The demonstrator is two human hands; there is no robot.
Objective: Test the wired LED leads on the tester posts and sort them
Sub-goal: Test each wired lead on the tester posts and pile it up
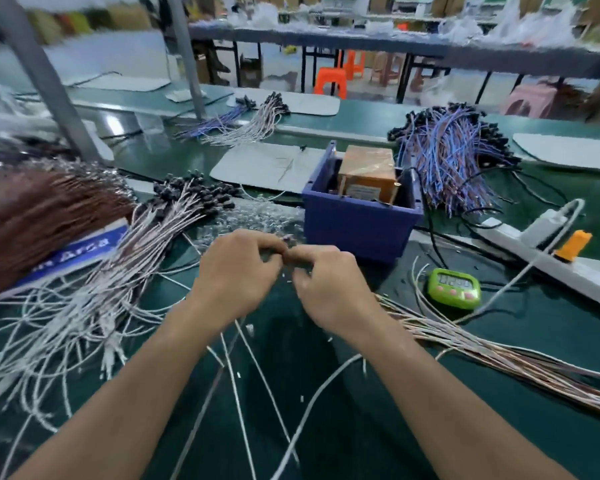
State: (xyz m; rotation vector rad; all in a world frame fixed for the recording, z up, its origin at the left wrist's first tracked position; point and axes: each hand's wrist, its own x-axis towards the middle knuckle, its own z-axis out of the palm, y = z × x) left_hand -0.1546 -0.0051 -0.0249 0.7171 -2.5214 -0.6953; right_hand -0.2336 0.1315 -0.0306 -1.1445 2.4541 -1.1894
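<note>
The person stands at a green worktop (343, 410) with both forearms reaching forward, and the two hands meet just in front of a blue bin (357, 223). The left hand (238, 271) and the right hand (323, 289) both have the fingers curled, and the fingertips come together and pinch a small dark piece (289, 242) between them. This spot is blurred, so I cannot tell exactly what the piece is. From under the hands some thin white leads (238, 344) run loose over the worktop toward the person; whether one of them joins the dark piece I cannot tell. Inside the blue bin stands a tan box (368, 168) wrapped in shiny tape. To the left of the hands lies a big spread pile of white leads with black heads (184, 202), and further left a thick brown bundle (39, 213). To the right, behind the bin, there is a heap of blue and purple leads (454, 161). Near the right forearm a bundle of pinkish leads (499, 351) lies flat and goes out of the picture. A green timer (454, 287) sits beside this bundle, and behind it lies a white power strip (534, 254) with an orange plug (573, 245) in it.
</note>
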